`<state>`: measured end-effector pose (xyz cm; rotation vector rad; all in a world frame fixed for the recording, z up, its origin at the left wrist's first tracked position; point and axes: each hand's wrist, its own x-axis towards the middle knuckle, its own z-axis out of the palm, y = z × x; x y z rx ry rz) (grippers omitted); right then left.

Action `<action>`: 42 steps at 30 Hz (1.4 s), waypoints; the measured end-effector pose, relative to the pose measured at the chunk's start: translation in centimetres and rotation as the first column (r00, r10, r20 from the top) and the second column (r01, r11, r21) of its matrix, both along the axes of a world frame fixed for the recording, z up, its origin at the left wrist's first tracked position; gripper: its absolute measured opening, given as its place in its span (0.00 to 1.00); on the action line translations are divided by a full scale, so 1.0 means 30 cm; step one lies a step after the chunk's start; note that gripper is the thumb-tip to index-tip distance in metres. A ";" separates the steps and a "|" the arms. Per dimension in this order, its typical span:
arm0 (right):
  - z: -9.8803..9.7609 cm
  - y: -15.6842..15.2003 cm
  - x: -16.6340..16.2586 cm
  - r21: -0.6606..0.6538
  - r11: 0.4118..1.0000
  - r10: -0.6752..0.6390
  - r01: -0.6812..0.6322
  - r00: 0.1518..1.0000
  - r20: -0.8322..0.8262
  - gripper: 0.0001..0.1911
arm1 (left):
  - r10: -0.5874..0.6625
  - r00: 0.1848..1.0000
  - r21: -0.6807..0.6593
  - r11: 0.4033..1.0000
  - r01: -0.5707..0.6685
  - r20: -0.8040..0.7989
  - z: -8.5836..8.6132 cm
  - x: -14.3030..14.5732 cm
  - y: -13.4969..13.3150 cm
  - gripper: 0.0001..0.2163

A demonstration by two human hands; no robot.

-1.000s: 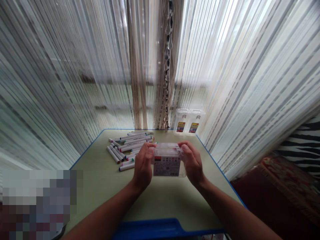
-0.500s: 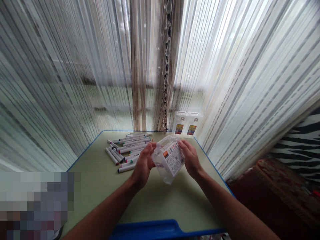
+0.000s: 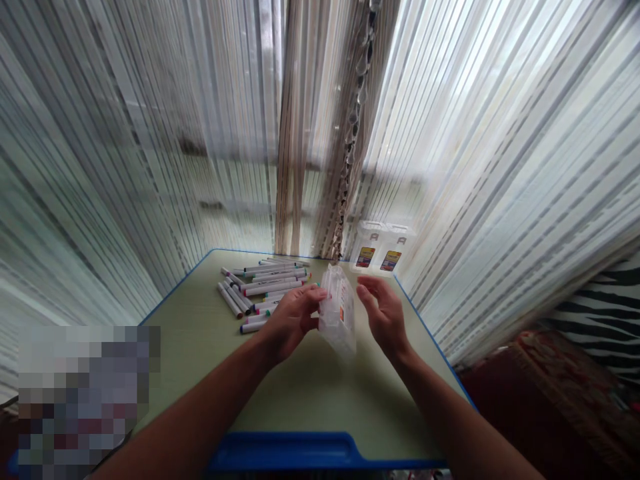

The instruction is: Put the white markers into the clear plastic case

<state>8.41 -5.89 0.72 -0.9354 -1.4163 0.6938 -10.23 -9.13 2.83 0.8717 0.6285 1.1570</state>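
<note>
My left hand (image 3: 296,317) is closed on a clear plastic case (image 3: 336,313), gripping it by its left side. The case is held above the table, turned nearly edge-on, with a printed label on its right face. Just right of it, my right hand (image 3: 384,313) is off the case, its fingers slightly curled and the thumb apart, holding nothing. Behind and left of my left hand lie several white markers (image 3: 273,287) with coloured ends in a loose pile; my hand hides part of them.
Two clear plastic cases (image 3: 380,248) with yellow and dark labels stand at the table's back right corner. The light green table (image 3: 300,407) has a blue rim and a blue tray (image 3: 285,450) at the front. String curtains (image 3: 240,133) hang behind. A blurred patch covers the lower left.
The plastic case has been turned from its labelled face to nearly edge-on. My right hand has let go of it and moved slightly right. The camera view has shifted a little.
</note>
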 end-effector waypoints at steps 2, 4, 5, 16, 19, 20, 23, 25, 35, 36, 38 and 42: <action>0.016 -0.025 -0.005 0.029 0.996 0.080 -0.080 0.997 -0.007 0.12 | 0.027 0.998 0.054 0.998 -0.023 -0.065 0.000 -0.004 0.003 0.10; 0.031 -0.052 -0.015 -0.018 0.973 0.231 -0.231 0.973 -0.013 0.13 | 0.027 0.988 0.098 0.995 -0.012 -0.152 0.002 -0.004 0.001 0.12; 0.038 -0.063 -0.021 -0.049 0.955 0.293 -0.293 0.956 -0.011 0.13 | 0.019 0.981 0.114 0.994 0.003 -0.192 0.004 -0.002 -0.002 0.12; 0.065 -0.090 -0.038 -0.285 0.831 0.414 -0.477 0.874 -0.255 0.14 | -0.070 0.929 0.172 0.975 0.141 -0.363 0.008 0.008 -0.020 0.12; 0.059 -0.078 -0.027 -0.303 0.827 0.363 -0.474 0.861 -0.356 0.13 | -0.057 0.946 0.142 0.984 0.107 -0.319 0.007 0.005 -0.015 0.11; 0.058 -0.071 -0.020 -0.299 0.834 0.330 -0.463 0.854 -0.403 0.12 | -0.038 0.959 0.122 0.990 0.075 -0.280 0.007 0.002 -0.012 0.10; 0.066 -0.043 0.011 -0.277 0.864 0.232 -0.420 0.821 -0.522 0.11 | 0.071 0.991 0.055 0.996 -0.065 -0.115 0.011 -0.014 0.001 0.08; 0.075 -0.024 0.032 -0.267 0.872 0.203 -0.409 0.800 -0.564 0.12 | 0.135 0.990 0.033 0.990 -0.134 -0.029 0.016 -0.028 0.009 0.07; 0.095 0.004 0.065 -0.276 0.887 0.111 -0.371 0.751 -0.651 0.12 | 0.200 0.968 -0.017 0.980 -0.200 0.149 0.032 -0.049 0.026 0.06; 0.099 0.004 0.066 -0.277 0.890 0.103 -0.361 0.753 -0.650 0.12 | 0.205 0.965 -0.027 0.979 -0.204 0.164 0.033 -0.050 0.027 0.06; 0.108 0.005 0.068 -0.277 0.899 0.088 -0.339 0.760 -0.644 0.12 | 0.220 0.955 -0.048 0.975 -0.215 0.197 0.036 -0.055 0.028 0.06; 0.116 0.014 0.079 -0.292 0.914 0.051 -0.282 0.793 -0.607 0.11 | 0.249 0.940 -0.054 0.968 -0.243 0.235 0.046 -0.071 0.030 0.05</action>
